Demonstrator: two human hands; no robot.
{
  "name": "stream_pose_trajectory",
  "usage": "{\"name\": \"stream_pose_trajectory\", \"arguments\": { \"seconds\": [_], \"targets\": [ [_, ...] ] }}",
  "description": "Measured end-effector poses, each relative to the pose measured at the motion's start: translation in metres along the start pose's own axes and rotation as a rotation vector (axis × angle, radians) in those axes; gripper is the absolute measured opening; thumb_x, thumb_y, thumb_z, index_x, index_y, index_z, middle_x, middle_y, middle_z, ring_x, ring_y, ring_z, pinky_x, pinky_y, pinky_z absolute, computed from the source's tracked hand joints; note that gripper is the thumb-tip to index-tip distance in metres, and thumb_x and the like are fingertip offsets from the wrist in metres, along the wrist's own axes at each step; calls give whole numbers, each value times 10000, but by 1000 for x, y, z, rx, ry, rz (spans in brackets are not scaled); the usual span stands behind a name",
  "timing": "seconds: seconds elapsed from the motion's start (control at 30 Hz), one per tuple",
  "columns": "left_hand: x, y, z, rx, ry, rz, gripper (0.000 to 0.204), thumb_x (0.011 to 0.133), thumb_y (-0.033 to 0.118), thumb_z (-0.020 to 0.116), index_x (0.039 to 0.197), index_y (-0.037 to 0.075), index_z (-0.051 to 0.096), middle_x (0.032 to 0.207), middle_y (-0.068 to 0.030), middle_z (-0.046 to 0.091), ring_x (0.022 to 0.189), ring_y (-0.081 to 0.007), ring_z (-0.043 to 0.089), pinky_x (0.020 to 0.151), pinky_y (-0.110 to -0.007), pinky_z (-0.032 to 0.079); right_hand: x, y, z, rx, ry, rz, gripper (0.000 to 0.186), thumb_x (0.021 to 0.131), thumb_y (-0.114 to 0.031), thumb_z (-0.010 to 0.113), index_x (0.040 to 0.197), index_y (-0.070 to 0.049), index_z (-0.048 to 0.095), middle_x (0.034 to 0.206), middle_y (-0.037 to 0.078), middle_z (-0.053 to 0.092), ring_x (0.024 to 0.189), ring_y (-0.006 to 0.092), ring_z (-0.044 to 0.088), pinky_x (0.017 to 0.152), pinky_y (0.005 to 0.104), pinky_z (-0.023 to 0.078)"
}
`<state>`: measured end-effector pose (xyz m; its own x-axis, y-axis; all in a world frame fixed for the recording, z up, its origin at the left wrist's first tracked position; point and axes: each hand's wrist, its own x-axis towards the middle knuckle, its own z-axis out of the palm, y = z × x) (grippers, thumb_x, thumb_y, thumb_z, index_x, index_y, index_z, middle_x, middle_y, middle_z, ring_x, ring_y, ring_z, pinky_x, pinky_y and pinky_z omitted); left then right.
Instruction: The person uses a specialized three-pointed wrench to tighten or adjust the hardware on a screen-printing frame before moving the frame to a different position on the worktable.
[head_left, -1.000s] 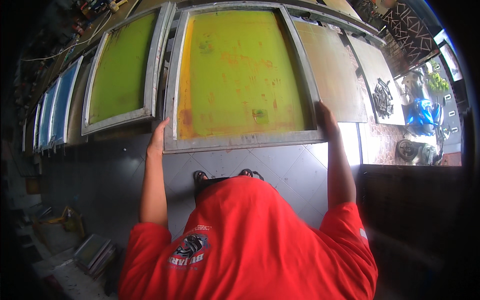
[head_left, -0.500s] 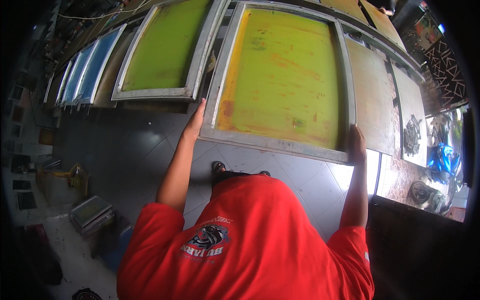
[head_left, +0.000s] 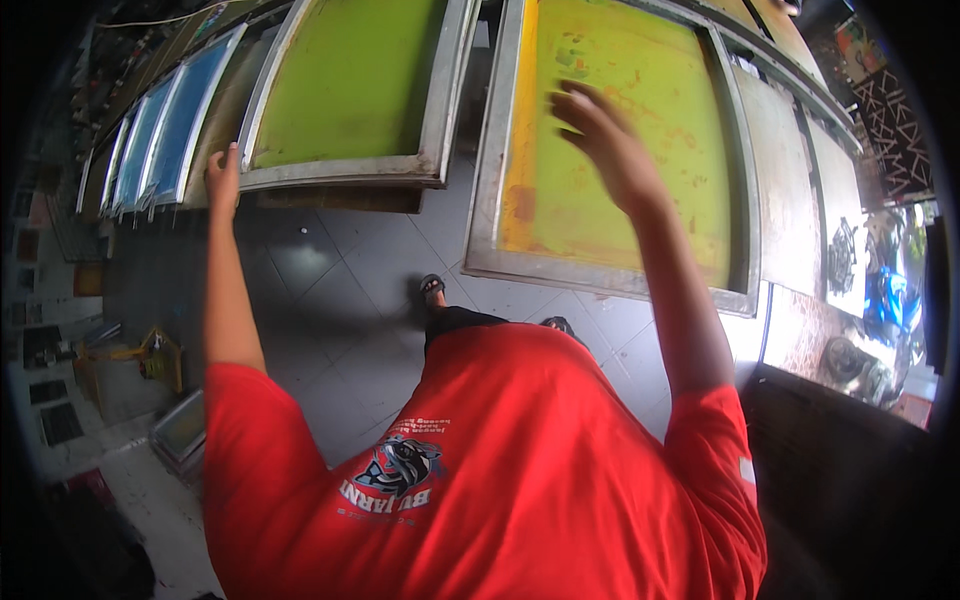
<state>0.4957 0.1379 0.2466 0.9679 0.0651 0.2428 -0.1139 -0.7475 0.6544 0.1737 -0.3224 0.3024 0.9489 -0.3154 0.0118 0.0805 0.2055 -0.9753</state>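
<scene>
Two large screen printing frames with grey metal borders and yellow-green mesh lie side by side in front of me. My left hand (head_left: 222, 178) is at the lower left corner of the left screen printing frame (head_left: 350, 90), its thumb up along the border and its fingers apart from the thumb. Contact there looks slight; a firm grip does not show. My right hand (head_left: 605, 140), blurred by motion, is raised over the right screen printing frame (head_left: 640, 220) with fingers spread and nothing in them. Orange-brown stains mark that frame's mesh.
Blue-meshed screens (head_left: 170, 135) stand in a row at the far left. Pale boards (head_left: 785, 185) lie right of the frames. Below are grey floor tiles (head_left: 330, 260) and my feet. More frames (head_left: 182, 430) are stacked at lower left. A blue motorcycle (head_left: 895, 300) stands at far right.
Both hands have let go of the right screen printing frame. My left hand has moved left to the other frame's corner; my right hand has risen leftward over the mesh. The view has shifted.
</scene>
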Motion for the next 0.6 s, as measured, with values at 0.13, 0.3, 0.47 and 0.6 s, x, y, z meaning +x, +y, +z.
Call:
{"name": "stream_pose_trajectory", "arguments": {
  "seconds": [0.13, 0.3, 0.47, 0.6],
  "targets": [
    [121, -88, -9, 145, -236, -65, 817, 774, 599, 506, 1253, -51, 384, 1285, -232, 408, 1196, -318, 397, 986, -377, 303, 100, 72, 92, -92, 30, 164, 749, 818, -463, 547, 1315, 37, 294, 1290, 231, 382, 1185, 304, 404, 1000, 358, 303],
    [152, -80, 27, -99, -626, -254, 838, 789, 617, 467, 1319, -13, 310, 1370, -137, 333, 1282, -258, 268, 1022, -399, 230, 167, 131, 127, -599, 399, 168, 920, 728, -541, 600, 1286, 112, 268, 1271, 313, 365, 1212, 359, 370, 1001, 356, 312],
    [176, -109, 44, -632, -974, -394, 697, 807, 555, 497, 1271, 40, 424, 1275, -95, 459, 1165, -206, 419, 994, -347, 287, 187, 130, 140, -523, 532, 427, 1027, 699, -588, 604, 1316, 107, 169, 1324, 298, 312, 1235, 382, 330, 1004, 354, 299],
    [179, -91, 67, -634, -1022, -503, 697, 779, 542, 546, 1236, 22, 460, 1252, -116, 475, 1151, -219, 438, 976, -347, 320, 195, 146, 112, -284, 410, 569, 1024, 696, -591, 607, 1315, 109, 188, 1315, 292, 329, 1234, 375, 333, 997, 352, 302]
  ]
}}
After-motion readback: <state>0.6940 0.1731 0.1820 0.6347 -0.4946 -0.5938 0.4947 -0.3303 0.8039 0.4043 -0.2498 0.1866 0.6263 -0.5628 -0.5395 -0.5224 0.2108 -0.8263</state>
